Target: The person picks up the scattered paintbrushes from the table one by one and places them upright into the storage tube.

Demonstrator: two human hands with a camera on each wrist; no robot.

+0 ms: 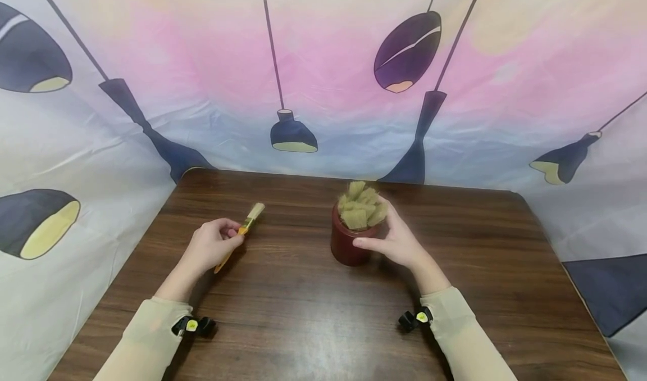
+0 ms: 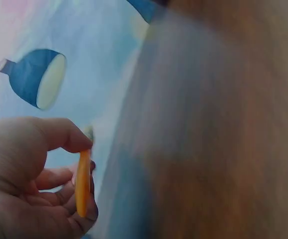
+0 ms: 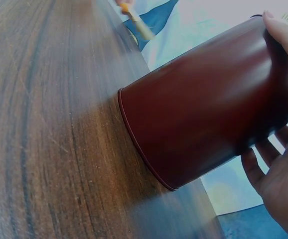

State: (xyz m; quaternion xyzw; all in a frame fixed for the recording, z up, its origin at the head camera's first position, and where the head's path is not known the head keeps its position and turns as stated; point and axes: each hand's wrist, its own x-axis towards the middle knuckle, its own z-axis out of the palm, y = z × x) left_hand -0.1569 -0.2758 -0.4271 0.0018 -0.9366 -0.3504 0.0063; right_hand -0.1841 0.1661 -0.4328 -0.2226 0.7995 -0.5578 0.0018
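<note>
My left hand (image 1: 214, 243) pinches a paintbrush (image 1: 248, 222) with pale bristles and an orange handle, left of the table's middle. Its bristle end points up and away to the right. In the left wrist view the orange handle (image 2: 82, 191) lies between thumb and fingers. Right of the brush, a dark red cylindrical cup (image 1: 347, 250) stands upright on the table. My right hand (image 1: 399, 243) grips the cup near its rim, thumb in front and fingers around the far side. Several brush-like bristle heads (image 1: 359, 207) stick up out of it; their handles are hidden inside.
The dark brown wooden table (image 1: 303, 308) reaches back to a hanging cloth (image 1: 333, 60) printed with lamps, which also hangs along both sides. Each wrist carries a small black camera, one on the left sleeve (image 1: 151, 325) and one on the right sleeve (image 1: 455, 319).
</note>
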